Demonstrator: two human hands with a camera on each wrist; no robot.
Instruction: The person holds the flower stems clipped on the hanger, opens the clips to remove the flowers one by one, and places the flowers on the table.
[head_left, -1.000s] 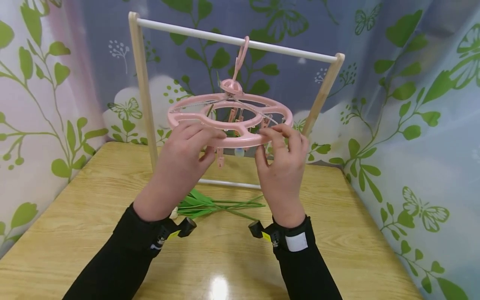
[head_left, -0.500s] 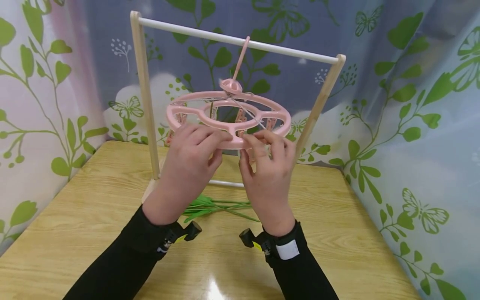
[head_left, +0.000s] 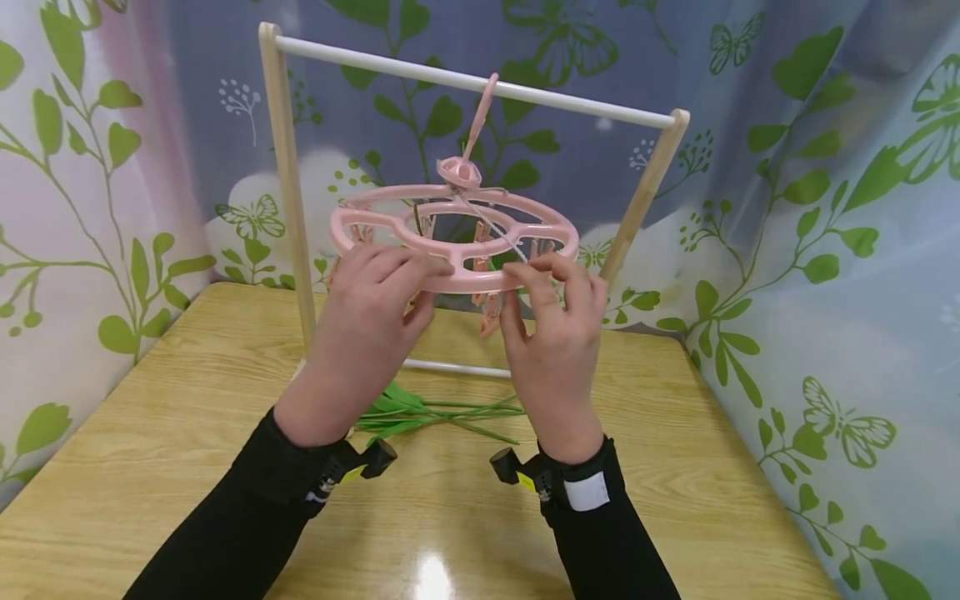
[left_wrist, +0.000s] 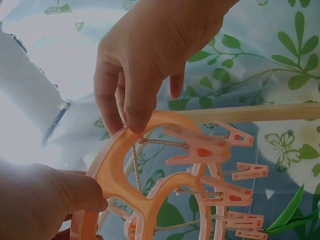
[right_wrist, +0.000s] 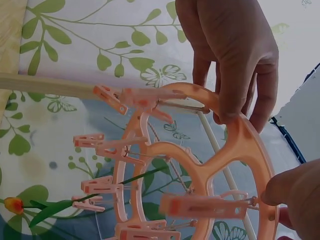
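A round pink clip hanger (head_left: 472, 285) hangs by its hook from a white rod. My left hand (head_left: 367, 321) grips the near rim left of centre, thumb below and fingers above. To the right, my right hand (head_left: 558, 342) pinches the same rim between thumb and fingers. Several pink clothespins (left_wrist: 240, 171) dangle under the rings. Among them an orange-red tulip (right_wrist: 13, 205) hangs head down, its green stem running up through the hanger. Both hands also show at the rim in the two wrist views.
The white rod (head_left: 375, 60) spans a wooden stand (head_left: 285, 167) on the table (head_left: 637, 467). Green stems and leaves (head_left: 420, 410) lie on the tabletop beneath the hanger. A leaf-patterned curtain (head_left: 847, 250) surrounds the table on the back and sides.
My right hand moved left along the rim towards the left hand, then back right. The left hand shifted right and back slightly. The hanger has turned a little, its clothespins shifting with it.
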